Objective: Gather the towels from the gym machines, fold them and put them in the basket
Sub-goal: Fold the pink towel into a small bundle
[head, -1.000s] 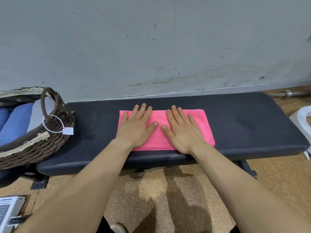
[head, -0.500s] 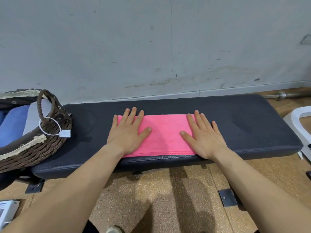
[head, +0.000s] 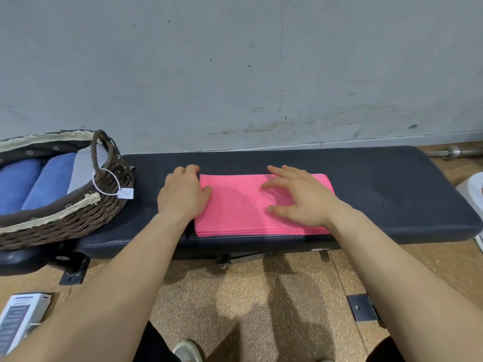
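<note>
Hands: our left hand (head: 183,194) curls on the towel (head: 240,205) edge; right hand (head: 300,199) spread over it.
Risk: folded layers may slip askew on the table (head: 392,184).

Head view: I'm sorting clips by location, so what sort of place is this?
Probably a gym: a long black padded bench, a silver metal barbell end lying by the grey wall, and speckled tan flooring.
</note>
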The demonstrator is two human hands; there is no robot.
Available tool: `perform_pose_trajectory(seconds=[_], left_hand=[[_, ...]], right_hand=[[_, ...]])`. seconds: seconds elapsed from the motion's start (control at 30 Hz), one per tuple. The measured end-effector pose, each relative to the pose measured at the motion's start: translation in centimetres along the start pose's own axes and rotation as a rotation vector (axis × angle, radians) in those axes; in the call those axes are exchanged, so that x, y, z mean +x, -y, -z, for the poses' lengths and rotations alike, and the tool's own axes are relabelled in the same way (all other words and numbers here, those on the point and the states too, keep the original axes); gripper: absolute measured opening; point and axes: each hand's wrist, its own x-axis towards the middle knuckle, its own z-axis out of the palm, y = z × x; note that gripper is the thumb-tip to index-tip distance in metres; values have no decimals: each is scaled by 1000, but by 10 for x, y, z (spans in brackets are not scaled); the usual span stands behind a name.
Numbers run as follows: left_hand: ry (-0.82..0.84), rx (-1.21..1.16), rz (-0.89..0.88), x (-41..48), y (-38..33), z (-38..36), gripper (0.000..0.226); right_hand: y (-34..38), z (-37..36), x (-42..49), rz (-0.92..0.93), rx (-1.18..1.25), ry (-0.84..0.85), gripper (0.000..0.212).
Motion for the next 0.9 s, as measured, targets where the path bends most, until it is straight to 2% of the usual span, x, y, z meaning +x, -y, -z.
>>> perform_pose_trajectory(seconds=[0.07,0.17,0.3,0.4,0.5,0.6,0.67,0.9], left_hand=[[23,33,82,-4,-3,5,56],[128,75,174,-8,-3,12,40],[235,-12,159,-10,3,13,37],[239,-127,135,-11,6,10,39],[175,-302,94,-12,3,10,36],[81,-578,155,-11,3,15,17],[32,-723,192,-11,5,19,18],[-236,-914,163,-7,-2,41,22]], right_hand=[[0,1,2,15,24,37,49],[-4,-1,4,11,14,86,48],[-6,-6,3,3,43,87,51],[-4,-7,1,-10,62,81,51],[-2,-7,0,-20,72,78,50],[0,-8,0,-23,64,71,50],[2,-10,1,-28,64,59,51],[27,-36,14,48,-31,-31,56]])
